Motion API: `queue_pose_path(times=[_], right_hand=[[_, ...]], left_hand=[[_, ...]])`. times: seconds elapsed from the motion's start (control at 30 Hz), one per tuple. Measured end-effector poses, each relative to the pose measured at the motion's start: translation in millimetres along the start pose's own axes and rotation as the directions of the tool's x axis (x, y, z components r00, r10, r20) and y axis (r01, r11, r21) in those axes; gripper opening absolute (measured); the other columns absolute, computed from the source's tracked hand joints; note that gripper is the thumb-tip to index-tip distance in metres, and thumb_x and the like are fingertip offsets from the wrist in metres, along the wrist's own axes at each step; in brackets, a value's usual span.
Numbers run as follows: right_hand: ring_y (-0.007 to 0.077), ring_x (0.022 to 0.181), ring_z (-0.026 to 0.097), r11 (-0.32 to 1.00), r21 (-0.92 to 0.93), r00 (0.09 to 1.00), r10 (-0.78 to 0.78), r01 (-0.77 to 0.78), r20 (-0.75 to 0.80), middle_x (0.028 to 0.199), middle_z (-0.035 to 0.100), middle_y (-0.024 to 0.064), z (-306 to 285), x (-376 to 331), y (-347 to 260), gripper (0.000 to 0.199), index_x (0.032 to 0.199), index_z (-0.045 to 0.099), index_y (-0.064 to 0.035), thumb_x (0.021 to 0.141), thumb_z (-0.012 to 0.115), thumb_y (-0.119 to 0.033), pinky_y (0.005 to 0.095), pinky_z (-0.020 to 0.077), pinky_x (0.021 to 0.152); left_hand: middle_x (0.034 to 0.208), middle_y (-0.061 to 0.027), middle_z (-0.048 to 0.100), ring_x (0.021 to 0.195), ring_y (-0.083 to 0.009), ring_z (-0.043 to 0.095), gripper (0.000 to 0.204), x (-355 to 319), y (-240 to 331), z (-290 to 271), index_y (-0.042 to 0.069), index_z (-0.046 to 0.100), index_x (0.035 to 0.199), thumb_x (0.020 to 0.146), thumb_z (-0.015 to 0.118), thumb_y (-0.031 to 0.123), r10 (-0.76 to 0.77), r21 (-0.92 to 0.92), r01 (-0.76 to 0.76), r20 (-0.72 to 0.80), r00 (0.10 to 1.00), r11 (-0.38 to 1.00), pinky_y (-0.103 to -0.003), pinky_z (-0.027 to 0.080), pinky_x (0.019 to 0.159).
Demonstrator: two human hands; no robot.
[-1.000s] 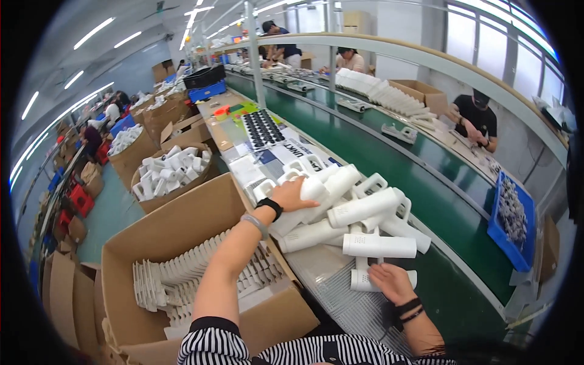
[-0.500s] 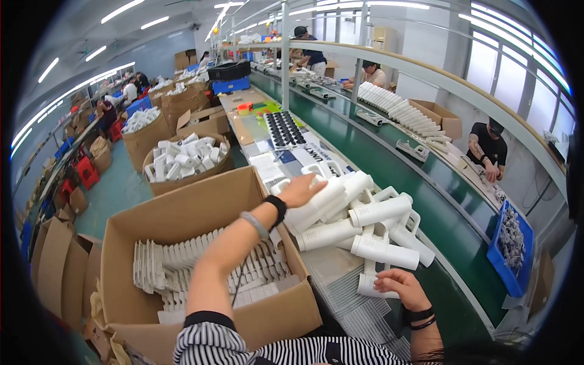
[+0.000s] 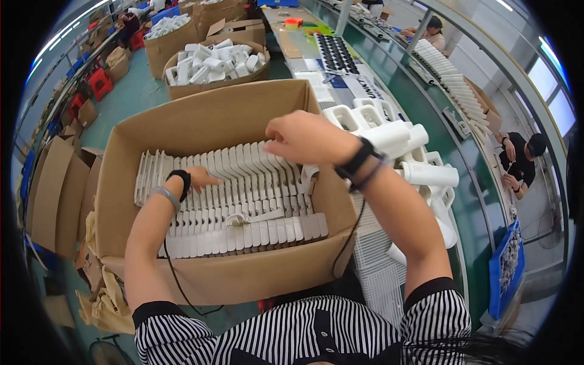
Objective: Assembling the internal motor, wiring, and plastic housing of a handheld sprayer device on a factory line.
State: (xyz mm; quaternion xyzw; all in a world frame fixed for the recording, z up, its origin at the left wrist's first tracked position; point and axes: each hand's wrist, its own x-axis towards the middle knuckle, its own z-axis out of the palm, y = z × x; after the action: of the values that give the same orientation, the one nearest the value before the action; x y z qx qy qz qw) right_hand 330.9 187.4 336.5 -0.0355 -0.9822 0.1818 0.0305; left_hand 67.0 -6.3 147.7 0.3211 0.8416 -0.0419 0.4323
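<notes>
A large cardboard box [image 3: 225, 271] stands before me, holding tight rows of flat white plastic parts [image 3: 255, 231]. One loose white piece with a round end [image 3: 237, 219] lies across the rows. My left hand [image 3: 198, 179] is inside the box at the left, low over the back row, its visible fingers stretched out and nothing seen in them. Above the box's right side hangs my right hand [image 3: 313, 139], fingers slightly bent with the thumb apart, holding nothing visible. To its right, white cylindrical housings with handles [image 3: 429, 173] are piled on the bench.
A green conveyor [image 3: 465, 210] runs along the right, with a blue tray [image 3: 506, 267] of small parts beyond it. Another round box [image 3: 213, 85] of white pieces stands behind mine. Black round parts [image 3: 336, 53] sit on the bench. A person in black [image 3: 523, 155] works across the line.
My left hand has gone from the pile of housings into the box. My right hand has risen from the near housing and moved left over the box. The view has tilted down.
</notes>
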Motion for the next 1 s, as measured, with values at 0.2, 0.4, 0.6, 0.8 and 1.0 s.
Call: queue_pose_path(times=[0.2, 0.4, 0.6, 0.8, 1.0], right_hand=[[0.0387, 0.111, 0.065, 0.852, -0.269, 0.814, 0.514, -0.449, 0.271, 0.113, 0.07, 0.0223, 138, 87, 108, 0.031, 0.102, 0.074, -0.0021, 0.085, 0.058, -0.022, 0.0444, 0.0526, 0.095], [0.0372, 0.117, 0.062, 0.676, -0.317, 0.67, 0.728, -0.665, 0.147, 0.126, 0.063, 0.0236, 226, 96, 181, 0.04, 0.117, 0.068, 0.0011, 0.084, 0.059, -0.022, 0.0461, 0.05, 0.098], [0.0308, 0.106, 0.07, 0.625, -0.18, 0.61, 0.78, -0.759, 0.138, 0.116, 0.071, 0.0177, 274, 111, 211, 0.046, 0.107, 0.073, -0.0034, 0.078, 0.075, -0.039, 0.0431, 0.0568, 0.087], [0.0307, 0.069, 0.073, 0.511, 0.154, 0.533, 0.823, -0.846, 0.195, 0.092, 0.072, 0.0239, 340, 46, 260, 0.042, 0.093, 0.071, 0.0093, 0.076, 0.078, -0.029, 0.0424, 0.0593, 0.072], [0.0341, 0.088, 0.073, 0.543, 0.193, 0.576, 0.788, -0.817, 0.219, 0.101, 0.072, 0.0244, 235, 80, 192, 0.044, 0.103, 0.071, 0.0084, 0.07, 0.077, -0.021, 0.0416, 0.0581, 0.076]], left_hand=[[0.151, -0.0305, 0.036, 0.127, -0.0377, 0.055, 0.107, 25, -22, 74, -0.001, 0.029, 0.153, 0.085, 0.051, 0.078, 0.043, -0.377, 0.115, 0.386, 0.922, 0.919, -0.052, 0.057, 0.09], [0.161, -0.0281, 0.014, 0.146, -0.0378, 0.03, 0.113, 44, -16, 85, 0.001, 0.014, 0.158, 0.083, 0.066, 0.068, 0.323, -0.572, 0.037, 0.514, 0.795, 0.819, -0.053, 0.05, 0.101], [0.16, -0.0242, 0.021, 0.139, -0.0296, 0.04, 0.119, 70, -40, 113, 0.01, 0.013, 0.16, 0.074, 0.086, 0.048, 0.523, -0.619, -0.165, 0.457, 0.719, 0.768, -0.044, 0.051, 0.102], [0.125, -0.0208, 0.058, 0.114, -0.0295, 0.062, 0.074, 82, 15, 154, 0.008, 0.04, 0.148, 0.085, 0.071, 0.033, 0.671, 0.329, -0.728, 0.286, 0.684, 0.602, -0.042, 0.058, 0.08], [0.092, -0.01, 0.067, 0.068, -0.0193, 0.071, 0.04, 60, 4, 110, 0.002, 0.054, 0.123, 0.087, 0.06, 0.018, 0.446, -0.43, -0.318, 0.237, 0.863, 0.845, -0.033, 0.057, 0.066]])
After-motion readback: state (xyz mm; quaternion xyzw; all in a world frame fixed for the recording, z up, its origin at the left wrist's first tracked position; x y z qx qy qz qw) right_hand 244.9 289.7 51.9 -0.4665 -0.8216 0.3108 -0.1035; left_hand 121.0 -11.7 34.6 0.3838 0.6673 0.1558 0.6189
